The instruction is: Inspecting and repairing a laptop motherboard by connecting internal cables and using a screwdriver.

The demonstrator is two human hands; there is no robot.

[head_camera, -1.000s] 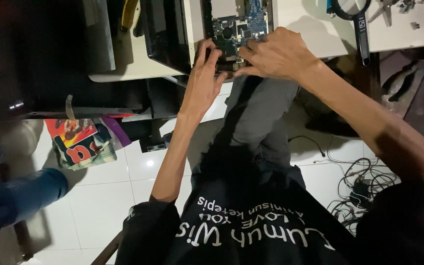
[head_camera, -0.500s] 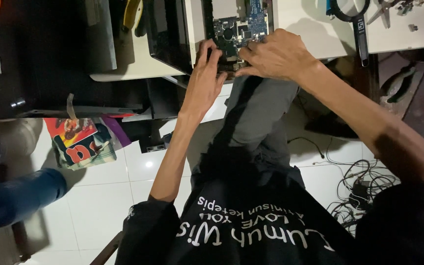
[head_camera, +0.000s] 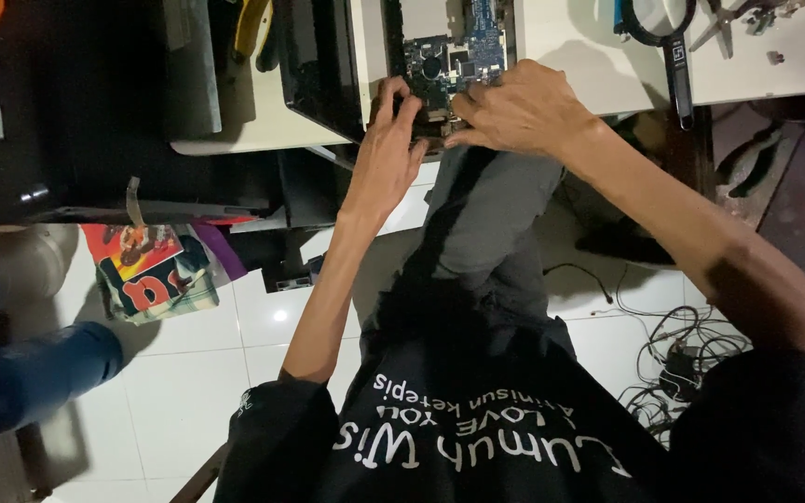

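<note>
Head view: I see my left hand point(head_camera: 388, 154) and right hand point(head_camera: 514, 112) meeting at the near edge of the blue circuit board point(head_camera: 454, 56) on the white table point(head_camera: 589, 56). Fingers curl onto it; whether either grip pinches anything, I cannot tell.

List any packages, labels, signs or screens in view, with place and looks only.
Printed bag: on the floor at left under the desk edge; crumpled, red, orange, yellow and dark.
Black glossy panel: on the desk, left of the left hand; possibly a screen, dark.
</note>
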